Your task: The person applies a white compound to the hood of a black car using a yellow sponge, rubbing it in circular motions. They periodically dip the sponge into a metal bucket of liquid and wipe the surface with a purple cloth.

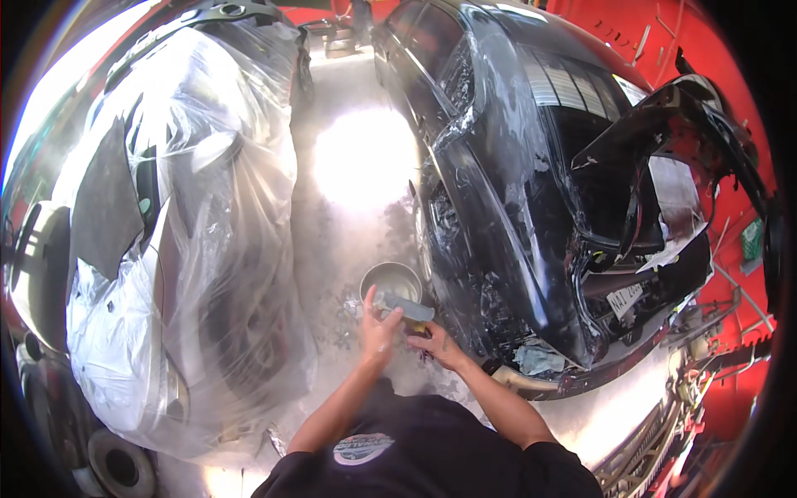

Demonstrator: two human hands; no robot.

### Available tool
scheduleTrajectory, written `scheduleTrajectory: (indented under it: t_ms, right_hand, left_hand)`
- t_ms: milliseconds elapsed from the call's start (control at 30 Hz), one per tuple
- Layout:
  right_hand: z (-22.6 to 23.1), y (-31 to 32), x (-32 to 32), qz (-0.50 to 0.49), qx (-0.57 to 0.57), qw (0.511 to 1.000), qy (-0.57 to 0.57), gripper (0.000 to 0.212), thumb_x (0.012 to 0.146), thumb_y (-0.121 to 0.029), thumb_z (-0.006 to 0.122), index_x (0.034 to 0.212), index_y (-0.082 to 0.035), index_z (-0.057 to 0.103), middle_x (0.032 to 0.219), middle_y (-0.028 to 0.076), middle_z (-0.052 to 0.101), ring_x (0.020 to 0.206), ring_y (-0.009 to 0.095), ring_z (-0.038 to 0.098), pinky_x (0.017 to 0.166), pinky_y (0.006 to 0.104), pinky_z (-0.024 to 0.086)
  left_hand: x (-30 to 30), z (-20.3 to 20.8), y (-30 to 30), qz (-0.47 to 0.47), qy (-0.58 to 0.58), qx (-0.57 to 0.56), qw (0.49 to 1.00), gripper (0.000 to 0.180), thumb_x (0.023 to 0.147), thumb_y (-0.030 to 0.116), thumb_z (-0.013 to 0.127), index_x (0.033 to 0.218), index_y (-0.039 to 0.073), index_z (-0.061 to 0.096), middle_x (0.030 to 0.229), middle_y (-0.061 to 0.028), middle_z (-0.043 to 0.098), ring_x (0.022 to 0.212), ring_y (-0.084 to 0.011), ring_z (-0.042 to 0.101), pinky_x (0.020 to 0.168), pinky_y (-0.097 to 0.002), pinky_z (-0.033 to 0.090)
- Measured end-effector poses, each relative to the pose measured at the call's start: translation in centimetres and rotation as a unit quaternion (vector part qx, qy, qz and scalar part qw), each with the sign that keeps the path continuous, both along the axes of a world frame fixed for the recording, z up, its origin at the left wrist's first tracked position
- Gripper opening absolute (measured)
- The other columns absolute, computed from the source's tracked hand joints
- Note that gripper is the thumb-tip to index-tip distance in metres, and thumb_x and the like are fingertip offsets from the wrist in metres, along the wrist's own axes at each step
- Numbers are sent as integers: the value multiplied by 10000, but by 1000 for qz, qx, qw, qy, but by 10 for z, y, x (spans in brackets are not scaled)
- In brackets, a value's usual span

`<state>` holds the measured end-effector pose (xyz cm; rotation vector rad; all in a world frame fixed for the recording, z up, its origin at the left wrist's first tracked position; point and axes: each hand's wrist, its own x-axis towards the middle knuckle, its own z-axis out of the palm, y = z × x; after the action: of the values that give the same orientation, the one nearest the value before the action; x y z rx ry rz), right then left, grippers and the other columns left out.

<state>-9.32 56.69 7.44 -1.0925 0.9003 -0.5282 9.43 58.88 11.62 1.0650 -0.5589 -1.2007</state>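
In front of me, at the middle of the head view, my left hand (379,334) is closed on a flat blue-grey strip (408,308), perhaps sandpaper. The strip reaches from my left thumb across toward my right hand (437,345). My right fingers are curled round a small yellow and dark thing (418,329), too small to make out, just under the strip's right end. Beyond both hands, a round metal bowl (390,277) stands on the floor; my hands and the strip hide its near side.
A car under clear plastic sheeting (224,216) stands to my left. On my right is a black car (498,199) with smeared grey patches and a raised trunk lid (689,108). A pale floor aisle (320,241) runs between them. A tire (122,466) lies at lower left.
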Motion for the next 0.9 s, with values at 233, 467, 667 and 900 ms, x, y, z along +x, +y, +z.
scheduleTrajectory:
  t_ms: [233,467,667,900]
  right_hand:
    - [31,15,31,-204,62,963,-163,435,1007,-288,779,1365,-66,671,1123,7,709,881,102,651,730,303,521]
    - [44,-4,108,-249,49,926,-281,541,982,-218,770,1456,-90,543,1258,65,666,1109,180,670,797,383,600]
    - [26,-36,124,-288,22,923,-254,496,983,-187,760,1420,-82,551,1198,68,701,996,210,722,768,379,626]
    - [-34,-33,86,-403,98,901,-126,394,982,-251,784,1314,-106,629,1179,64,722,975,202,728,750,419,626]
  left_hand:
    - [-3,3,5,-42,-159,-93,982,650,925,3,803,1493,2,488,1345,-139,595,1197,-206,622,1015,-341,535]
    - [78,27,-2,-150,-91,-27,984,661,946,-30,792,1473,40,398,1324,-148,588,1182,-181,632,937,-315,568]
    - [172,105,-27,-290,-390,-168,858,449,919,167,836,1304,14,663,1270,-152,657,1162,-337,671,987,-453,539]
    - [190,318,-24,-548,-414,-512,516,304,915,218,793,1143,30,726,1188,-167,676,1128,-398,672,943,-474,554]
